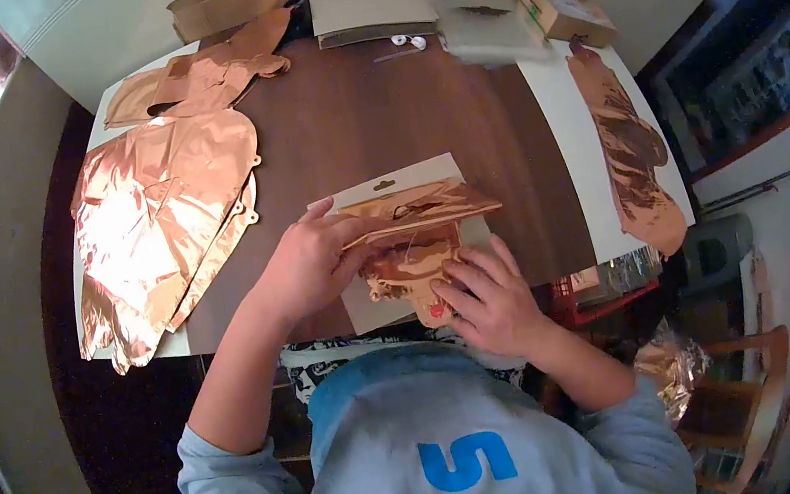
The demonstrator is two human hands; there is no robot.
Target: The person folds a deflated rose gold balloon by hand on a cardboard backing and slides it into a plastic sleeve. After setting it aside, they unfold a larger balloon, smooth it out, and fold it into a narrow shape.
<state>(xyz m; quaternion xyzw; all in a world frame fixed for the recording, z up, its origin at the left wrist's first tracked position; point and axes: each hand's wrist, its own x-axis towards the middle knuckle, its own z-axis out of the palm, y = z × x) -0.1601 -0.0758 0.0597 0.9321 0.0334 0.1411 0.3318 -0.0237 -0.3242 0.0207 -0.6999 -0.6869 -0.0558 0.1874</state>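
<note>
A rose-gold foil balloon [421, 251], folded into a bundle, rests on a white backing card [430, 171] with a hang slot at its top. My left hand [311, 259] grips the folded foil at its left edge, the fingers partly hidden by the upper fold. At the lower right, my right hand [492, 302] curls its fingers over the foil's edge and holds it. Small tabs and a red mark show on the lower part of the foil, between the two hands. The thumb of my right hand is hard to make out.
Flat rose-gold foil balloons [167, 208] lie along the table's left side, and another foil balloon [621, 144] on the right. At the back stand a cardboard box [371, 6], a smaller box [569, 12] and white earbuds [409, 42]. A wooden chair [741, 411] is at lower right.
</note>
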